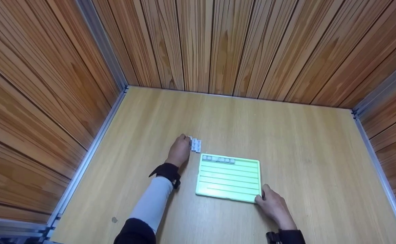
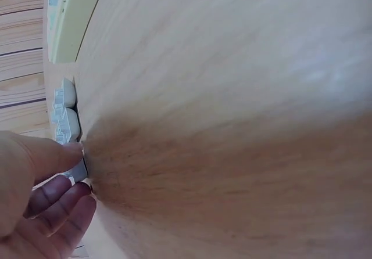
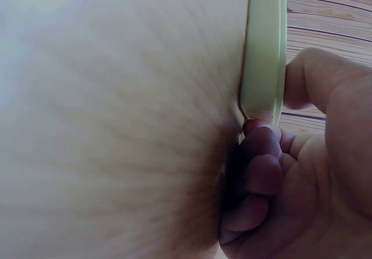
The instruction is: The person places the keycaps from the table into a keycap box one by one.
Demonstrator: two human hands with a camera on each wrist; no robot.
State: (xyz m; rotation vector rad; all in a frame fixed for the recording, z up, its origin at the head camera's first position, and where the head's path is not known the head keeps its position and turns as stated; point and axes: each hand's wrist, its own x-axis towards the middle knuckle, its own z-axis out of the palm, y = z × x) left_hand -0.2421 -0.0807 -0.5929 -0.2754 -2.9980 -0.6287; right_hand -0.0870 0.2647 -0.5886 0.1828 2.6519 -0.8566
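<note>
My left hand [image 1: 179, 150] pinches a small pale grey block [image 2: 77, 171] between thumb and fingers, low on the table. Just right of it, several more small grey blocks [image 1: 195, 145] stand close together; their exact kind is too small to make out. A light green tray [image 1: 228, 183] with ridged rows lies flat on the table, nearer to me. Along its far row, at the left, sits a line of similar grey blocks [image 1: 218, 159]. My right hand [image 1: 275, 205] grips the tray's near right corner, thumb on the rim and the other fingers curled against its side.
The light wooden table [image 1: 303, 152] extends around the tray. Wood-plank walls [image 1: 225, 47] with metal edge rails [image 1: 89, 149] enclose it at the back, left and right. A small dark spot [image 1: 114, 220] marks the table at the near left.
</note>
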